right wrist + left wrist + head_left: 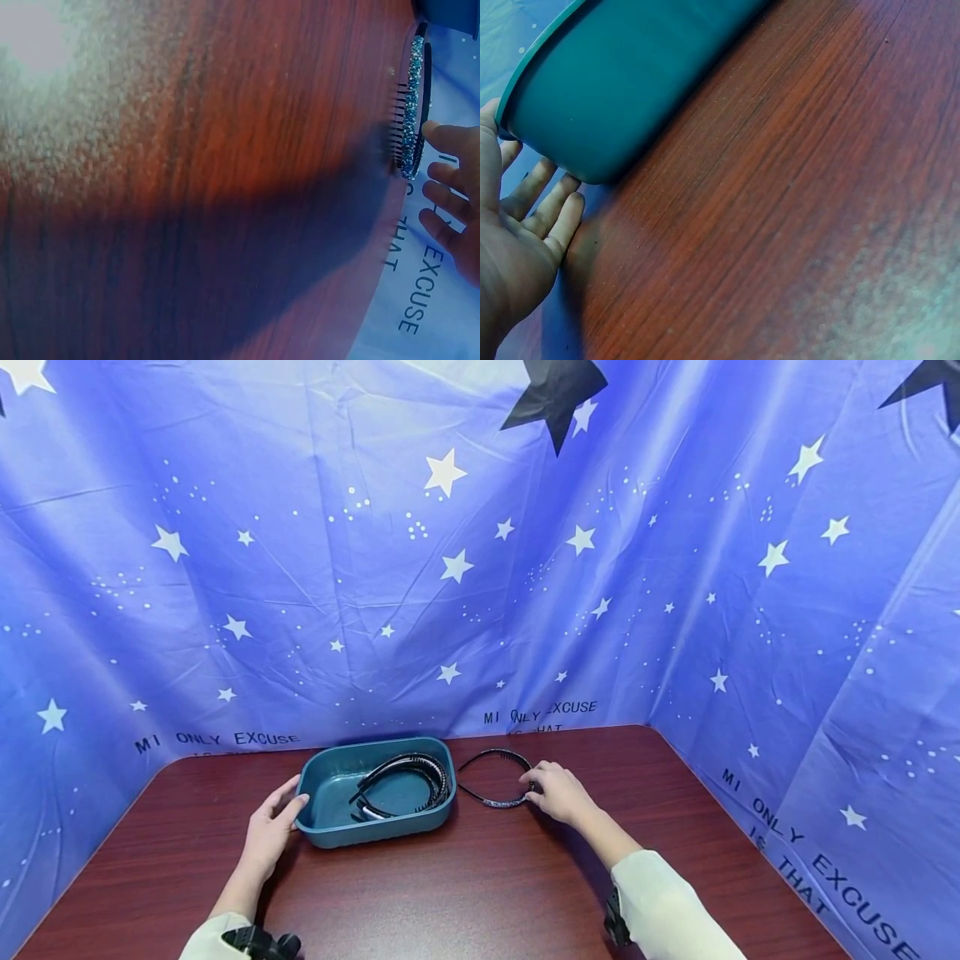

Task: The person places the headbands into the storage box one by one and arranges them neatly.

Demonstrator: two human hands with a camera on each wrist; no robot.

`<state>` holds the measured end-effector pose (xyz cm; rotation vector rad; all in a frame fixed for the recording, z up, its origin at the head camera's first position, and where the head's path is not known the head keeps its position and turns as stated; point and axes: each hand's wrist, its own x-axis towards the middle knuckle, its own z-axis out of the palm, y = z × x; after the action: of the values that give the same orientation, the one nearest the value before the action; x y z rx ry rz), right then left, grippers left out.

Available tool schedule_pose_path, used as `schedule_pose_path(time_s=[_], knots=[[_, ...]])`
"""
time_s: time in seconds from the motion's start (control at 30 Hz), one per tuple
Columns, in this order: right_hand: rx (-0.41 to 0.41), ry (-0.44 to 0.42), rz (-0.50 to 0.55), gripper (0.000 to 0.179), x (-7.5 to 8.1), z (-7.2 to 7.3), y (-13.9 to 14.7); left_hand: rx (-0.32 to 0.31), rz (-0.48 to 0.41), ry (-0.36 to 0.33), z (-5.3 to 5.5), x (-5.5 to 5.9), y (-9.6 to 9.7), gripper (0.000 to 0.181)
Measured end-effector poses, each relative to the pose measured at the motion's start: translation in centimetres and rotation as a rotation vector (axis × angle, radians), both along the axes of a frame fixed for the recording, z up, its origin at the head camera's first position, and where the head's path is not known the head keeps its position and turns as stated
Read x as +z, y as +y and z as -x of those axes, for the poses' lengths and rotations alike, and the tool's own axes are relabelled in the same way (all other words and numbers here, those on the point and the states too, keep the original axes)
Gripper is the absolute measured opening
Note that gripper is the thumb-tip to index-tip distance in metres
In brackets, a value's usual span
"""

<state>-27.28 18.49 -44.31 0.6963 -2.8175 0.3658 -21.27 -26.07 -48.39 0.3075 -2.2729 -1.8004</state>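
A teal plastic bin (375,832) stands on the table, with several black headbands (427,768) bunched toward its right end. My left hand (268,837) grips the bin's left end, thumb over the rim and fingers along the outer wall. In the left wrist view, those fingers (564,217) reach the bin's lower corner. Right of the bin is a single black headband (504,802) with inner teeth. Glittery blue-silver stones (410,105) cover part of its band. My right hand (557,791) pinches its curved right side, the thumb against the band.
The dark red wood-grain table (420,893) has rounded far corners. Behind it and along the right side hangs a blue star-printed cloth (390,568), meeting the table's edges. The loose headband's left end lies close to the bin's right wall.
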Motion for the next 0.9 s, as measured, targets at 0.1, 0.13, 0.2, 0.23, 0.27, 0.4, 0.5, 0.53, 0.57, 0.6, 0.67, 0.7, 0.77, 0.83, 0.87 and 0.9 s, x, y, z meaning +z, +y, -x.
schedule_pose_path(time_s=[0.1,0.13,0.2,0.23,0.27,0.4,0.5,0.53,0.57,0.6,0.67,0.7,0.77,0.83,0.87,0.9], knots=[[-0.002,-0.012,-0.005,0.018,-0.3,0.1,-0.1,0.002,0.005,-0.003,0.0,0.0,0.0,0.054],[0.001,-0.011,-0.002,0.018,-0.4,0.2,-0.1,0.002,0.004,-0.001,0.0,0.0,0.0,0.054],[0.015,0.019,0.001,0.018,-0.6,0.1,-0.2,0.002,0.005,-0.002,0.0,0.0,0.0,0.054],[0.020,0.020,0.006,0.018,-0.6,0.1,-0.3,0.001,0.004,-0.003,0.0,0.0,0.0,0.054],[0.025,0.021,0.010,0.018,-0.7,0.1,-0.3,0.002,0.003,-0.003,0.0,0.0,0.0,0.054],[0.030,-0.011,0.009,0.018,-0.6,0.0,-0.6,0.004,0.000,-0.004,0.1,0.0,0.0,0.054],[0.022,-0.025,-0.003,0.018,-0.6,0.0,-0.8,0.007,-0.007,-0.002,0.1,0.0,0.0,0.054],[0.025,-0.023,-0.005,0.019,-0.6,0.0,-0.8,0.007,-0.009,-0.001,0.0,-0.1,0.0,0.055],[0.026,-0.023,-0.005,0.019,-0.6,0.0,-0.9,0.007,-0.012,0.000,0.0,-0.1,0.0,0.055],[0.029,-0.021,-0.003,0.019,-0.6,-0.1,-0.9,0.007,-0.014,0.002,0.0,-0.1,0.0,0.055],[0.034,-0.023,0.001,0.019,-0.7,-0.1,-1.0,0.008,-0.014,0.004,0.0,-0.1,0.0,0.055],[0.036,-0.025,0.003,0.020,-0.7,-0.1,-1.0,0.008,-0.014,0.004,0.0,-0.1,0.0,0.054],[0.038,-0.028,0.003,0.020,-0.7,-0.1,-1.0,0.008,-0.012,0.005,0.0,-0.1,0.0,0.054],[0.039,-0.027,-0.001,0.020,-0.8,-0.1,-1.1,0.006,-0.009,0.003,0.0,-0.1,0.0,0.054],[0.037,-0.030,-0.002,0.020,-0.7,-0.1,-1.1,0.004,-0.009,0.003,0.0,-0.1,0.0,0.054],[0.039,-0.027,-0.002,0.019,-0.8,-0.1,-1.1,0.003,-0.010,0.004,0.1,-0.1,0.0,0.054]])
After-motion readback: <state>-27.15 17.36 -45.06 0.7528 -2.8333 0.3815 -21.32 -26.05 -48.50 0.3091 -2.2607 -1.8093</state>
